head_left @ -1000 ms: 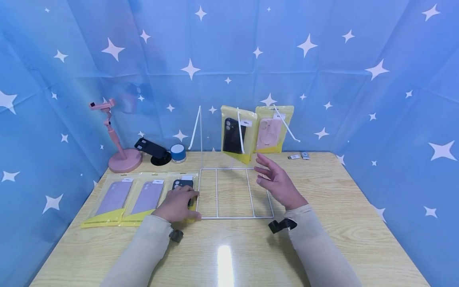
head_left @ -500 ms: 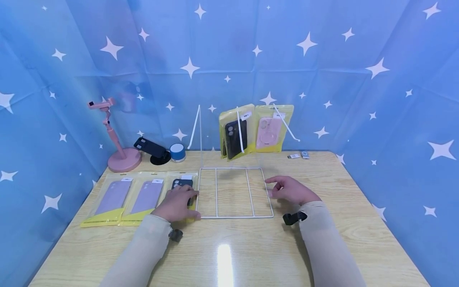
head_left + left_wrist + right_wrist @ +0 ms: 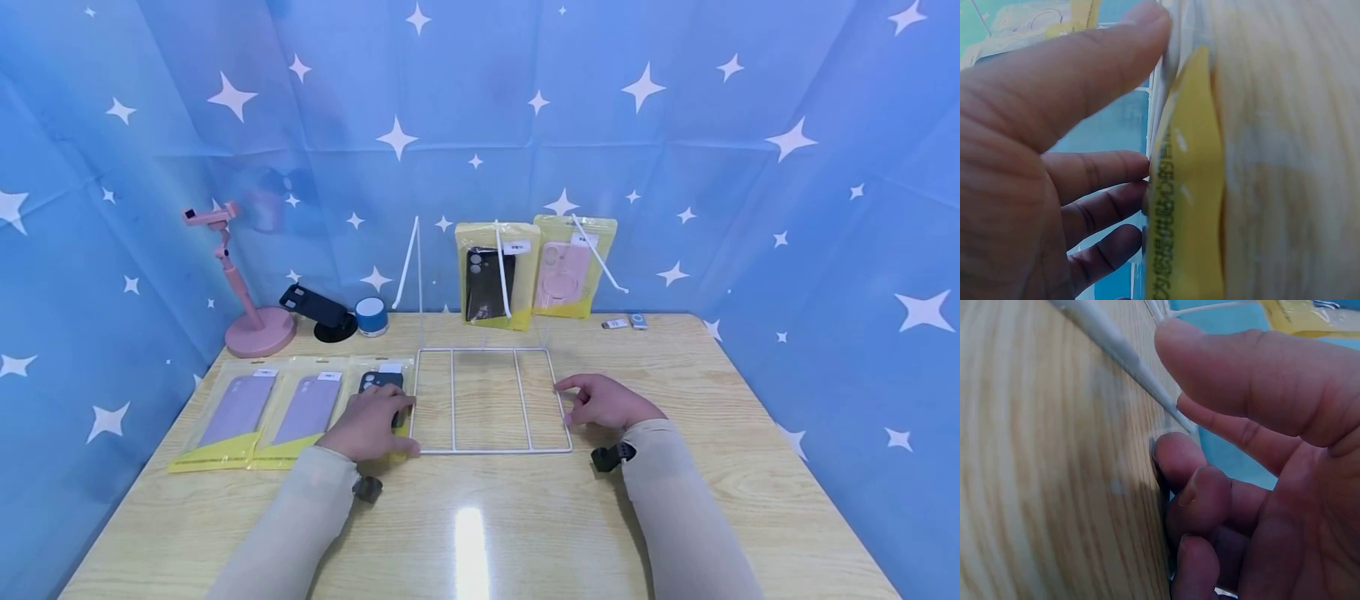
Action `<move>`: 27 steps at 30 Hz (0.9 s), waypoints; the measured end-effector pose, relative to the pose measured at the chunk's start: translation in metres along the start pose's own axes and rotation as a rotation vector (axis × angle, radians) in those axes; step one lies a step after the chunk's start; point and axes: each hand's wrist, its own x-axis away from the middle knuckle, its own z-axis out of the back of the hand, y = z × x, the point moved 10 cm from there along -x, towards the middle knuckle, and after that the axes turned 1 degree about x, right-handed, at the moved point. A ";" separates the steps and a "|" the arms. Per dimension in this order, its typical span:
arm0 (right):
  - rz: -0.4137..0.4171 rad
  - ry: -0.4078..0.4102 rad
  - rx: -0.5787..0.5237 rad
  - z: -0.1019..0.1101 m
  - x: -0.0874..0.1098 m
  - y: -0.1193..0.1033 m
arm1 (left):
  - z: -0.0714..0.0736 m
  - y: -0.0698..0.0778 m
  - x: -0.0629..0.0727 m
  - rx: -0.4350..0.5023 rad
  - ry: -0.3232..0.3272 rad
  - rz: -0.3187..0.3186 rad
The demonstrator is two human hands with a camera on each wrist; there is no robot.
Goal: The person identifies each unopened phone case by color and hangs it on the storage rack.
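Observation:
My left hand (image 3: pixel 369 423) lies over a clear and yellow packet with a dark phone case (image 3: pixel 381 382) in it. Its thumb reaches the front left corner of a white wire display rack (image 3: pixel 487 452). In the left wrist view the straight fingertips touch the packet's edge (image 3: pixel 1191 181). Beside the rack's right base wire is my right hand (image 3: pixel 609 402), index finger extended to the wire and the other fingers loosely bent at the tabletop. On the rack's hooks hang a packet with a black phone case (image 3: pixel 486 283) and one with a pink phone case (image 3: pixel 562 273).
Two packets with lilac phone cases (image 3: pixel 240 408) lie left on the wooden table (image 3: pixel 675 500). Behind them stand a pink phone stand (image 3: pixel 258 333), a black phone holder (image 3: pixel 318 308) and a blue and white cylinder (image 3: pixel 372 317). Small devices (image 3: pixel 615 323) lie back right.
My right hand has come down and right from near the hanging packets to the rack's right base wire. The black-case packets swung on their hook and now face forward. My left hand has stayed put.

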 end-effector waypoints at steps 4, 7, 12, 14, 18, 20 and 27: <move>0.008 0.005 0.023 0.000 0.000 -0.003 | 0.000 -0.001 0.000 0.005 0.004 0.002; -0.006 0.012 0.038 -0.001 0.000 -0.003 | 0.002 -0.001 0.000 0.018 0.011 0.001; -0.026 0.016 0.067 -0.002 0.000 -0.002 | 0.011 -0.012 0.000 0.118 0.053 0.010; -0.026 0.016 0.074 -0.002 0.000 -0.002 | 0.019 -0.022 0.001 0.160 0.095 0.024; -0.032 0.022 0.086 -0.002 -0.001 -0.002 | 0.035 -0.045 0.005 0.199 0.186 0.097; -0.029 0.024 0.089 -0.002 -0.001 -0.002 | 0.040 -0.056 0.007 0.191 0.210 0.156; -0.026 0.030 0.085 -0.001 -0.001 -0.002 | 0.045 -0.068 0.012 0.099 0.205 0.289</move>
